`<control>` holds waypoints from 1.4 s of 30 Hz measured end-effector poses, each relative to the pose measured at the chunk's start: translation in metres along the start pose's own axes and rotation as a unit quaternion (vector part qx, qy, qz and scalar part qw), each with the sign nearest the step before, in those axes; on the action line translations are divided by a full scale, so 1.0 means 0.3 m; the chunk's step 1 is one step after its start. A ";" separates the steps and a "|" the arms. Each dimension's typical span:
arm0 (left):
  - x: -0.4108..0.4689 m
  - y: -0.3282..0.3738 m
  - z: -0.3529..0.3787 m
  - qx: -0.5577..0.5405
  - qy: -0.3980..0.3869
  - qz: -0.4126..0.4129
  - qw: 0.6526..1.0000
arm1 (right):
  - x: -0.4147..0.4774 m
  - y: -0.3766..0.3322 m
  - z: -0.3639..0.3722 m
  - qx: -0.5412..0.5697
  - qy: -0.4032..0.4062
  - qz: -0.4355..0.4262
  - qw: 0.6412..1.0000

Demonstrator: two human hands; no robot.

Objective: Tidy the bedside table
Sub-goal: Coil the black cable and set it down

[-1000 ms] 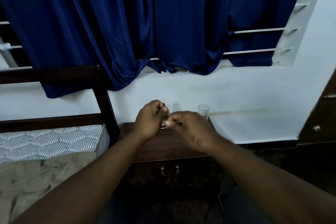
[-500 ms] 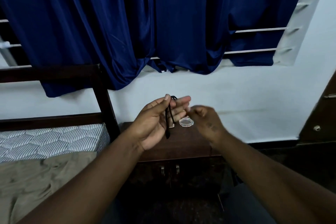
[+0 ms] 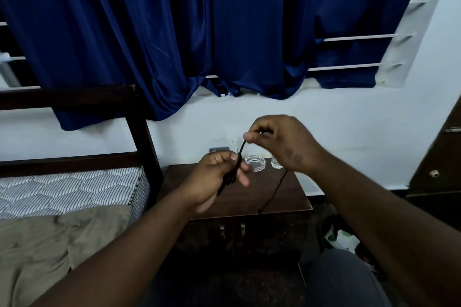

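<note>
A thin black cord (image 3: 239, 157) runs between both hands above the dark wooden bedside table (image 3: 287, 197). My left hand (image 3: 214, 179) grips a bunched part of the cord, its fingers curled round it. My right hand (image 3: 279, 142), higher and to the right, pinches the cord's upper part between thumb and fingers. A loose end of the cord hangs down over the tabletop below my right wrist. A clear glass ashtray (image 3: 255, 163) and a small drinking glass (image 3: 277, 162) stand at the back of the table.
The bed with a striped mattress (image 3: 67, 189) and beige blanket (image 3: 50, 247) lies left, its dark headboard post beside the table. Blue curtains (image 3: 199, 32) hang over the window behind. A dark cabinet (image 3: 439, 162) stands at the right. A small flat object (image 3: 219, 149) leans on the wall.
My right hand has risen and taken hold of the cord, drawing it up from my left hand. My left hand's fingers have closed round the cord. The loose end now dangles.
</note>
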State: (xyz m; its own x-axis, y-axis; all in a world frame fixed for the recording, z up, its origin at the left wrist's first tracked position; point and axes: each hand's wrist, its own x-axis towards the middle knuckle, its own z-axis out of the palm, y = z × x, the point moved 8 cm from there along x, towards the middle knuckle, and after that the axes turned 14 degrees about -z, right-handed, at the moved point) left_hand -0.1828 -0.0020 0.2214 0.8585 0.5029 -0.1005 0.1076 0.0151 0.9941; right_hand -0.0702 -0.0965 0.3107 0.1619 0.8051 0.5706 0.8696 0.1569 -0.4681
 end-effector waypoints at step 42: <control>-0.023 -0.043 0.031 -0.017 0.028 -0.030 0.999 | -0.069 -0.072 0.078 -0.104 -0.020 -0.113 0.988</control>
State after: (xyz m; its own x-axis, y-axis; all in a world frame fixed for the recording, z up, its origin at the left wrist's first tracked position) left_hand -0.1856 -0.0137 0.2089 0.8211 0.5483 -0.1586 0.1404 0.0752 0.9872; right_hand -0.1032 -0.1030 0.2932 -0.0631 0.7854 0.6158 0.9591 0.2183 -0.1801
